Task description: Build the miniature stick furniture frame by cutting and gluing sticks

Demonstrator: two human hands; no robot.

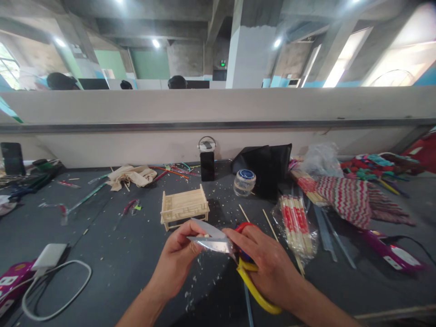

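Note:
My right hand (264,254) grips a pair of scissors (218,245) with red and yellow handles, its blades apart and pointing left. My left hand (182,252) is closed in a pinch at the blade tips, on a small pale piece that looks like the end of a wooden stick (206,235); most of it is hidden by fingers and blades. Just beyond the left hand stands a miniature wooden bed-like frame (185,202) built from thin sticks. Small pale shavings lie on the dark table around and below the hands.
Packs of wooden sticks (296,222) lie to the right, near a striped knitted cloth (344,200). A clear jar with a blue lid (244,182) and an upright phone (207,166) stand behind. At left are a white charger (51,256) with a looped cable and a crumpled beige cloth (131,176).

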